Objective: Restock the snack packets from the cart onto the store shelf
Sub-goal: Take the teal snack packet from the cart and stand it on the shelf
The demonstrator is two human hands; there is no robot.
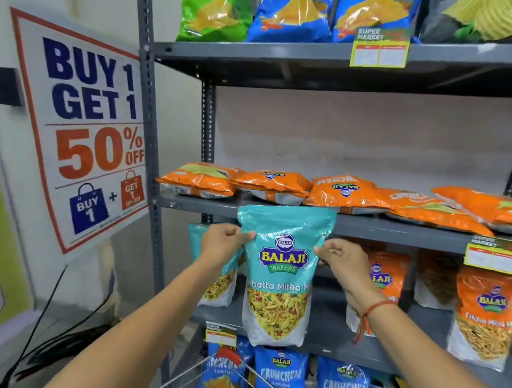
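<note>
Right, nearest to us the wire cart (201,384) sits at the bottom edge, and we cannot see any packets inside it from this angle. Just above it, our left hand (220,246) and right hand (343,265) each pinch an upper side edge of one teal snack packet (278,276), both grips closed on it, holding it upright in the air in front of the third shelf (343,344), not yet set down. By our reckoning we're midway through placing this one.

Behind it on that shelf stands one teal packet already (209,282) at the left end, partly hidden by our hand, then three orange upright packets (488,316) running to the right edge, one of them largely behind our right wrist. A gap sits between the teal one and the orange row, likely where ours goes.

Below, three blue Crunchem packets (281,381) show along the lowest shelf. Up on the second shelf (400,229), five orange packets lying flat (346,192). Farthest, the top shelf (260,55) carries one green, two blue and one dark packet. How many remain to stock, we cannot tell.
</note>
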